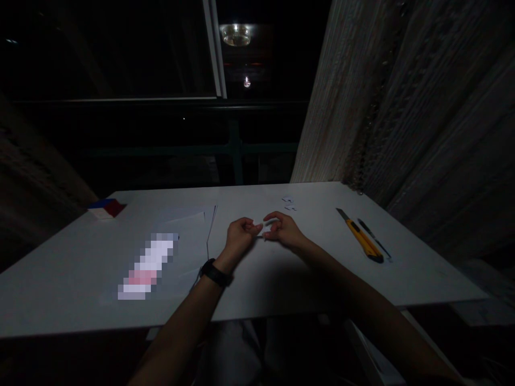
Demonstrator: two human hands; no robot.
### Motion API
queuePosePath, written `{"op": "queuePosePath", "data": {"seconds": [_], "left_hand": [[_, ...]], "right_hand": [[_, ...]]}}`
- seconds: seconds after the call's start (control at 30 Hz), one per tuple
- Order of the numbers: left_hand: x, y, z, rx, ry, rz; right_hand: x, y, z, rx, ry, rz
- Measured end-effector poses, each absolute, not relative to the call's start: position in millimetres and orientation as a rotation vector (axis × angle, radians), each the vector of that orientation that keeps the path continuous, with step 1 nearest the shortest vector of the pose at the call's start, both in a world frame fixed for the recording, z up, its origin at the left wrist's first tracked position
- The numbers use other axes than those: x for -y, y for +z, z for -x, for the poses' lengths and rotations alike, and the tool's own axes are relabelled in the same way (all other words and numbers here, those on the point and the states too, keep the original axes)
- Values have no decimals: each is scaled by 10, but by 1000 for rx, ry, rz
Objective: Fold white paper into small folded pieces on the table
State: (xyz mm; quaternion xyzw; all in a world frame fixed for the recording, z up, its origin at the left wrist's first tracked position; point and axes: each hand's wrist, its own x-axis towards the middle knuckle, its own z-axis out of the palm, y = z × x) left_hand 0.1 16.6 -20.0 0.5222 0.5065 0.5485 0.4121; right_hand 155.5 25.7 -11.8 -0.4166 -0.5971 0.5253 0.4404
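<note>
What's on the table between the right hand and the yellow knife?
Nothing: in the head view, bare table separates the right hand from the yellow knife.

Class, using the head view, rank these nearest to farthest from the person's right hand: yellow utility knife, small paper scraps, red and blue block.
1. Small paper scraps, just beyond the right hand.
2. Yellow utility knife, to its right.
3. Red and blue block, far left corner.

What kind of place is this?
Probably a home desk at night: paper sheets and a yellow utility knife lie on the white table, with a dark window and a curtain behind.
</note>
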Motion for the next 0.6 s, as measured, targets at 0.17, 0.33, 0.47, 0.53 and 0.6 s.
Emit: {"op": "queuePosePath", "data": {"seconds": [0.17, 0.33, 0.47, 0.53, 0.6], "left_hand": [[-91, -126, -41, -1158, 1286, -1304], [-5, -49, -43, -1120, 1261, -1152], [-4, -21, -21, -1124, 1269, -1065], [-18, -16, -2, -1121, 1259, -1062], [-31, -11, 15, -1109, 1231, -1087]], "right_hand": [[-229, -69, -1557, 1467, 1377, 1016], [-217, -104, -1552, 1551, 1311, 1023], [-216, -128, -1542, 1598, 1278, 1013], [-218, -129, -1540, 1617, 1260, 1006], [-226, -129, -1546, 1645, 1234, 990]]}}
